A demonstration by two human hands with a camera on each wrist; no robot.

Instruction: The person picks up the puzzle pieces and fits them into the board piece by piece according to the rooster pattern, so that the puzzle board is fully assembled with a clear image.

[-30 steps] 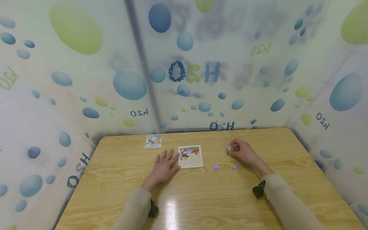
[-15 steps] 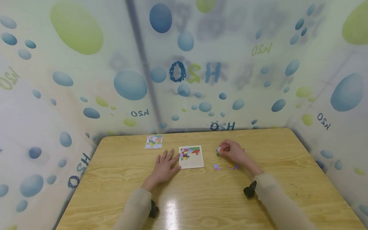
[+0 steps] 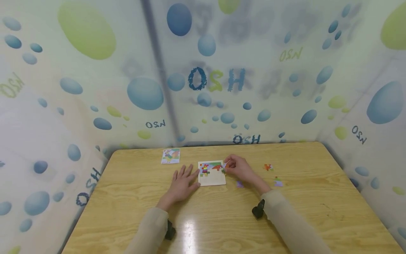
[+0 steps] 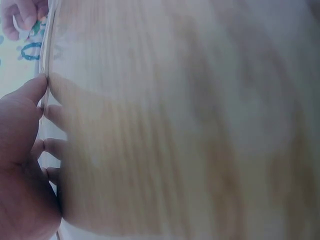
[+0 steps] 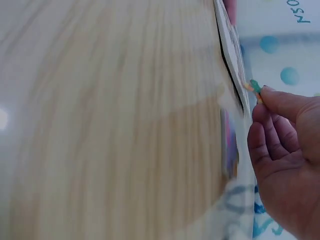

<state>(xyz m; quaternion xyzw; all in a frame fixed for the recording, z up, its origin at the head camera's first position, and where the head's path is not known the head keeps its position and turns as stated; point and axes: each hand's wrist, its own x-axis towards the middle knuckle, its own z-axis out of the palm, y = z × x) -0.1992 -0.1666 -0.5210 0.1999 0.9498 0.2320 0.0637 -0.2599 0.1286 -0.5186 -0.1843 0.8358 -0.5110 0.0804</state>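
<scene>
My left hand [image 3: 181, 182] lies flat on the table with fingers spread, its thumb and index finger against the left edge of the pale puzzle tray [image 3: 218, 180]. Fitted pieces with a rooster and a red-orange shape [image 3: 217, 167] fill the tray's upper part; its lower part shows bare board. At the tray's right edge, my right hand [image 3: 240, 170] pinches a puzzle piece between thumb and fingertips. In the right wrist view this jigsaw piece [image 5: 256, 87] shows green and orange, held just off the tray's side [image 5: 231, 50].
A square picture card [image 3: 170, 156] lies at the back left. Loose puzzle pieces sit right of the tray: a purple one [image 3: 240, 184] by the right forearm, an orange one [image 3: 268, 167] and a lilac-green one [image 3: 278, 182] farther right. A patterned curtain [image 3: 203, 116] rises behind the table.
My right hand has moved left with the puzzle piece, from among the loose pieces to the tray's right edge. Two pieces at right are uncovered; another is hidden by the arm. The left hand stays.
</scene>
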